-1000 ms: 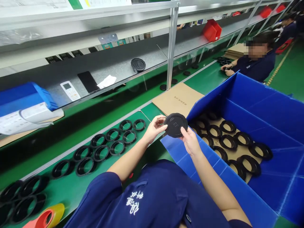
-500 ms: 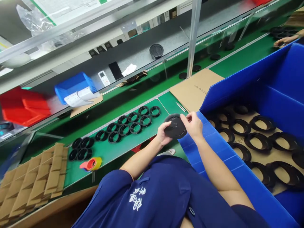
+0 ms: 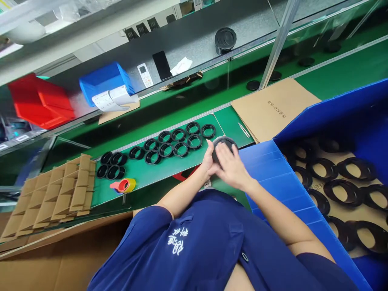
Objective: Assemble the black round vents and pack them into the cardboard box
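A black round cap-like part [image 3: 229,141] is held up in front of my body, over the near edge of the green bench. My left hand [image 3: 208,163] grips it from the left side, thumb pointing up along its rim. Flat across its face lies my right hand [image 3: 232,167], fingers stretched out and slightly blurred. The fingers cover much of the part, so its markings and underside are hidden. To the left, several black rings [image 3: 181,149] stand in rows on the green bench top [image 3: 142,173].
At right a blue bin [image 3: 263,169] holds more black rings [image 3: 342,192] on cardboard. Behind it lie a cardboard sheet [image 3: 275,105] and tweezers [image 3: 243,130]. Tape rolls [image 3: 129,185] and cardboard dividers [image 3: 60,194] are at left. A metal post [image 3: 280,42] rises beyond the bench.
My right hand has gone from pinching the cap's right edge to lying flat over its face. The left hand still grips it. The camera view has shifted.
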A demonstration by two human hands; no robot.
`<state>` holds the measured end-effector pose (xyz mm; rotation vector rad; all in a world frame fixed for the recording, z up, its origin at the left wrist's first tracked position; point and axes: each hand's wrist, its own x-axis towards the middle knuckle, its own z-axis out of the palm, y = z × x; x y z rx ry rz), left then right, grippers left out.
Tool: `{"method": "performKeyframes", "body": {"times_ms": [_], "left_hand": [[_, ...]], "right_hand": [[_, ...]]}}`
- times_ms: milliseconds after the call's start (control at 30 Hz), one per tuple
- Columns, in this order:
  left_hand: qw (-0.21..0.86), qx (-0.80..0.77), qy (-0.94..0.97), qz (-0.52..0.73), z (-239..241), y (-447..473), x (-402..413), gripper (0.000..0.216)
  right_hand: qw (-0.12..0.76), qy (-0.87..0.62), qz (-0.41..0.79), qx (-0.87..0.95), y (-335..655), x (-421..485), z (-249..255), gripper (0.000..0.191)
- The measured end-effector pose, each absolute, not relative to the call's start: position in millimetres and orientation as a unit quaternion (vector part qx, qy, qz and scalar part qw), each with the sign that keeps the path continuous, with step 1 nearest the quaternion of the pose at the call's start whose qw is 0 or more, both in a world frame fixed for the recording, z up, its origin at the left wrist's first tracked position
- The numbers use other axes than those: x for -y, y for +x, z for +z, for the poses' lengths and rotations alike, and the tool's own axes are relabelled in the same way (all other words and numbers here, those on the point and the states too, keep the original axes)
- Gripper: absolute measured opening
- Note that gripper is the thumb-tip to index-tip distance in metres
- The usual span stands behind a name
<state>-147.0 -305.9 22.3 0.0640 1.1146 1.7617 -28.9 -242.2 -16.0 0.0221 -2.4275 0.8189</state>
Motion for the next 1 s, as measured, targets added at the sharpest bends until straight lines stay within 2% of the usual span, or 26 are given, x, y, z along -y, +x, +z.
{"method": "performKeyframes", "body": {"times_ms": [67,133,233,300,333,367,433,500,533,567,633,733,900,1000], "left_hand": [[0.499,-0.457,0.024,0.735,26.6,-167.4,301.9,0.087],[0.490,-0.442,0.051,0.750,36.4,-188.1,300.9,0.091],[0.500,-0.412,0.099,0.756,49.7,-215.0,307.6,0.089],[0.514,-0.387,0.117,0.756,51.2,-231.6,315.9,0.089],[0.520,-0.380,0.116,0.756,49.7,-240.6,320.5,0.090],[0.532,-0.377,0.109,0.750,47.2,-250.4,325.1,0.091],[0.544,-0.385,0.079,0.742,42.2,-273.1,333.9,0.093],[0.540,-0.387,0.060,0.745,41.0,-297.8,342.5,0.095],[0.530,-0.382,0.062,0.755,42.6,-309.8,347.0,0.095],[0.518,-0.374,0.070,0.766,45.4,-321.0,351.7,0.094],[0.512,-0.355,0.089,0.777,53.0,-339.7,361.2,0.093],[0.524,-0.333,0.091,0.779,62.4,-358.8,374.2,0.094],[0.542,-0.319,0.052,0.776,60.7,-378.7,384.8,0.094],[0.567,-0.320,0.012,0.759,55.5,-388.8,385.2,0.091]], "right_hand": [[0.271,0.148,0.321,0.895,-33.0,256.6,-5.4,0.072],[0.288,0.190,0.347,0.872,-39.8,256.5,4.6,0.070],[0.371,-0.009,0.350,0.860,-66.6,236.6,14.9,0.073],[0.377,-0.125,0.302,0.866,-94.7,230.3,18.1,0.078],[0.361,-0.134,0.274,0.881,-109.4,233.7,18.7,0.080],[0.339,-0.100,0.250,0.902,-123.3,241.5,19.1,0.080],[0.303,0.065,0.229,0.923,-146.5,265.6,19.9,0.072],[0.308,0.216,0.247,0.893,-162.9,288.3,22.7,0.057],[0.326,0.239,0.267,0.875,-169.4,294.7,25.2,0.052],[0.353,0.217,0.290,0.863,-175.6,296.7,28.5,0.050],[0.406,0.080,0.324,0.851,-189.5,288.3,35.9,0.045],[0.413,-0.093,0.321,0.847,-216.4,262.2,42.1,0.038],[0.336,-0.095,0.274,0.896,-259.8,242.5,28.0,0.048],[0.304,-0.075,0.290,0.904,-277.9,241.4,18.2,0.056]]}}
